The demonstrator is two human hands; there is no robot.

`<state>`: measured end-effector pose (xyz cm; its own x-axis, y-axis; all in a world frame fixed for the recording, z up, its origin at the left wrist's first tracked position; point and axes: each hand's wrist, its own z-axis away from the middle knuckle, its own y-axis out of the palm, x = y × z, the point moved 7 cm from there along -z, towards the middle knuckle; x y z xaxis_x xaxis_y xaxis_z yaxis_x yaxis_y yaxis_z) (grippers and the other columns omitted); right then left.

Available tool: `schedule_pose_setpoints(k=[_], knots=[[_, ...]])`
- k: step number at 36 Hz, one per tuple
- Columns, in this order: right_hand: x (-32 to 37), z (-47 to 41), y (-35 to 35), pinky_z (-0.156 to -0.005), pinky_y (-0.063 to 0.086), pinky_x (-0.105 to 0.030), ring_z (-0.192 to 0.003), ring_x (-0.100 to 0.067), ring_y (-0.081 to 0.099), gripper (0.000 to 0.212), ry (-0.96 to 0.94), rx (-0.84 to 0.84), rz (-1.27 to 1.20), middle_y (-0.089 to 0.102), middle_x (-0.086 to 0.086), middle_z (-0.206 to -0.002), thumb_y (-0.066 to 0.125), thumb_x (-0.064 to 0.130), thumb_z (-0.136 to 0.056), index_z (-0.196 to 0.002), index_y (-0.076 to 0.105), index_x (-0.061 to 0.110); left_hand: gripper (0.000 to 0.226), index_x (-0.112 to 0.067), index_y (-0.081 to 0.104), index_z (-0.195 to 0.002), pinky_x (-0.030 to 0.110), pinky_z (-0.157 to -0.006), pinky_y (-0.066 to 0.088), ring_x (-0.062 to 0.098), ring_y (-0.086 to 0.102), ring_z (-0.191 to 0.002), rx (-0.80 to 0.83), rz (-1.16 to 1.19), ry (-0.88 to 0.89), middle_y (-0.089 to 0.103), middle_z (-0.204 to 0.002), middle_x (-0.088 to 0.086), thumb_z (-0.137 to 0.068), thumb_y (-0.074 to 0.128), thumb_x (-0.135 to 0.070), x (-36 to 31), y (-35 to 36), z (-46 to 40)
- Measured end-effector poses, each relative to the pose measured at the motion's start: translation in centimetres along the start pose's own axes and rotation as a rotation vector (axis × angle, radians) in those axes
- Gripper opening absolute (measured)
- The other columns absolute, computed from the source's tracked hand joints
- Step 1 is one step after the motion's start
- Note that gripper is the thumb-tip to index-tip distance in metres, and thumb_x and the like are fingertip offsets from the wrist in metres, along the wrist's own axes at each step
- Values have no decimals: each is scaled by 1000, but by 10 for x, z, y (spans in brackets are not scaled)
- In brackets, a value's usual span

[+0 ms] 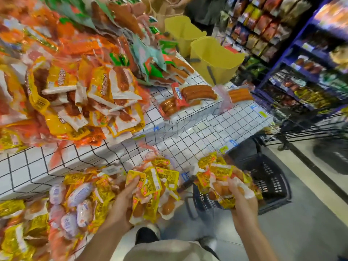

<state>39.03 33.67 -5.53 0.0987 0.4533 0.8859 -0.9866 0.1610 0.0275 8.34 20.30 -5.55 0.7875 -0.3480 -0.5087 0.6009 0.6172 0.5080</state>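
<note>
My left hand [124, 202] grips a bunch of small yellow sausage packets [154, 183] at the edge of the lower display bin. Over the dark shopping basket [271, 181] on the floor, my right hand [235, 194] holds another bunch of yellow sausage packets [216, 174]. Both bunches are crumpled clusters of yellow and clear wrappers with orange sausages inside. More yellow and pale purple packets [75, 196] fill the bin at the lower left.
A tiered wire-grid display [188, 140] carries heaps of orange and yellow snack packs [75, 95] and flat sausage packs [192, 95]. Two yellow bins [212, 59] stand behind it. Blue shelves [301, 53] line the right side, with a person at the top.
</note>
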Motion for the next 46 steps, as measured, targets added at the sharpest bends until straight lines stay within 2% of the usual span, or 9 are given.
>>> schedule_pose_setpoints(k=[2, 7, 15, 22, 27, 32, 36, 41, 46], knots=[[4, -2, -16, -103, 50, -59, -111, -35, 69, 60, -22, 7, -26, 74, -16, -116, 82, 40, -76, -124, 68, 7, 24, -36, 81, -79, 44, -50, 59, 22, 76, -71, -11, -29, -9, 79, -82, -5, -69, 70, -54, 8, 11, -2], [11, -12, -70, -77, 60, -41, -94, -33, 74, 60, -43, 39, -65, 76, -20, -105, 78, 48, -77, -116, 70, 4, 33, -19, 79, -106, 46, -65, 61, 34, 75, -94, -47, -71, 44, 75, -110, 15, -83, 68, -40, 33, 52, -13], [19, -37, -175, -100, 53, -55, -111, -34, 70, 38, -36, 39, -174, 74, -11, -119, 73, 31, -90, -127, 67, 20, 38, -11, 78, -108, 48, -70, 61, 37, 73, -97, 46, -75, -5, 74, -111, 18, -85, 65, -38, 106, 153, -34], [18, -57, -272, -69, 59, -31, -102, -33, 70, 37, -16, -74, -300, 72, -22, -116, 67, 14, -92, -128, 63, 5, 42, -12, 73, -119, 52, -85, 59, 37, 68, -112, 27, -127, -95, 68, -127, 18, -88, 61, -38, 167, 224, -61], [9, -57, -322, -92, 55, -44, -107, -29, 70, 40, -42, -162, -316, 72, -13, -122, 67, 19, -90, -130, 62, 20, 63, -8, 64, -132, 63, -112, 35, 43, 57, -127, 109, -197, -188, 59, -139, 21, -80, 74, -42, 199, 260, -70], [-7, -68, -372, -72, 61, -32, -97, -21, 73, 39, -19, -270, -342, 75, -9, -114, 64, 19, -91, -131, 62, 18, 58, -7, 66, -129, 62, -106, 42, 41, 60, -124, 151, -249, -249, 61, -136, 20, -81, 69, -41, 226, 305, -100], [-16, -76, -395, -75, 62, -36, -100, -26, 73, 42, 31, -361, -317, 74, -9, -117, 71, 22, -89, -130, 63, 26, 47, -10, 70, -124, 58, -88, 55, 42, 64, -116, 134, -288, -348, 66, -129, 21, -91, 57, -41, 248, 329, -141], [-31, -92, -411, -76, 61, -34, -105, -27, 73, 40, 141, -490, -296, 73, -9, -120, 71, 23, -89, -128, 64, 33, 47, -9, 61, -135, 62, -107, 42, 43, 59, -124, 154, -313, -415, 61, -135, 22, -97, 53, -35, 271, 361, -198], [-45, -129, -402, -92, 56, -49, -108, -29, 73, 48, 197, -573, -263, 75, -6, -119, 80, 33, -82, -128, 64, 37, 48, -8, 54, -141, 61, -109, 40, 40, 58, -126, 114, -372, -456, 60, -137, 22, -102, 46, -35, 288, 375, -265]])
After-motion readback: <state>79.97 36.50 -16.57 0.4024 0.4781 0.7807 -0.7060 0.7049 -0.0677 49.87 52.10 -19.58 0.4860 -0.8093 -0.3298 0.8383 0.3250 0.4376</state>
